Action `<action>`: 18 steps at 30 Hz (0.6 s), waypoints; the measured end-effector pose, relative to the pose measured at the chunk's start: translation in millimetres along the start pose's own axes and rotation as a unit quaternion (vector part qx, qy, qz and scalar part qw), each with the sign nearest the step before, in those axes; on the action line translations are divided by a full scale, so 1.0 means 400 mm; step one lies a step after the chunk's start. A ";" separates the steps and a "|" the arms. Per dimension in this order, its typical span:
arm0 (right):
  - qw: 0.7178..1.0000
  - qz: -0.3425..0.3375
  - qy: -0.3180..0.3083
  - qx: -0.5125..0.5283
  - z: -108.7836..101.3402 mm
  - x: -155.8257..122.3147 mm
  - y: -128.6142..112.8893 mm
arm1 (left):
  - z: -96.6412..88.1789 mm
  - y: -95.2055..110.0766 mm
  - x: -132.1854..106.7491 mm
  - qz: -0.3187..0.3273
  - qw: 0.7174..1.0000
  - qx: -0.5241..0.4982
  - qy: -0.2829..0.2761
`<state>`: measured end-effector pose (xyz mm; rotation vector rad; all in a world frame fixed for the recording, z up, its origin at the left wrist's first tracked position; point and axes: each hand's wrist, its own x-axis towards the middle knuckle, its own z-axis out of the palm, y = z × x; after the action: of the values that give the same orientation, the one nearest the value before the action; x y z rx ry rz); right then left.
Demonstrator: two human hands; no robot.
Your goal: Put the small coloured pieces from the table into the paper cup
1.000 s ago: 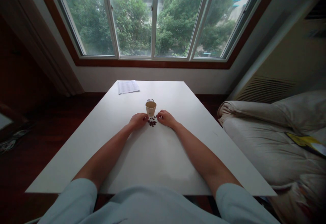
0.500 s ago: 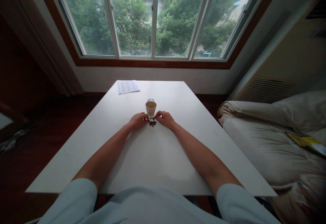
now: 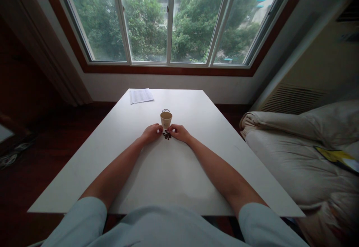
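A small heap of dark beans [image 3: 167,135] lies on the white table [image 3: 168,172], just in front of a small paper cup [image 3: 166,119]. My left hand [image 3: 152,132] rests curled on the table at the left edge of the heap, fingertips pinched together. My right hand [image 3: 177,132] sits at the right edge of the heap, fingers curled and pinched down onto the beans. Whether either pinch holds a bean is too small to see. A small dark ring-shaped object [image 3: 165,110] lies right behind the cup.
A printed sheet of paper [image 3: 140,95] lies at the table's far left corner. A sofa with pale bedding [image 3: 303,153] stands close to the table's right side, with a yellow item [image 3: 336,156] on it. A window wall is beyond the far edge.
My right hand has slid left, closing in on the bean heap until its fingertips reach the beans. My left hand has barely moved.
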<state>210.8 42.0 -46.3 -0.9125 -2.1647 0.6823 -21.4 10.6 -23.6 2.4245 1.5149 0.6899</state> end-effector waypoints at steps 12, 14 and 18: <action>0.999 0.000 -0.016 -0.027 0.007 0.001 -0.018 | 0.005 -0.019 0.002 0.002 1.000 -0.006 0.028; 1.000 -0.003 -0.014 -0.025 0.006 0.000 -0.021 | 0.006 -0.018 0.003 -0.001 1.000 -0.007 0.027; 0.999 -0.025 -0.026 -0.017 0.005 -0.001 -0.026 | 0.007 -0.017 0.003 -0.007 0.999 -0.017 0.031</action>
<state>205.3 35.0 -40.9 -0.8630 -2.2430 0.6536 -24.9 15.1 -28.4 2.3871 1.5274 0.7887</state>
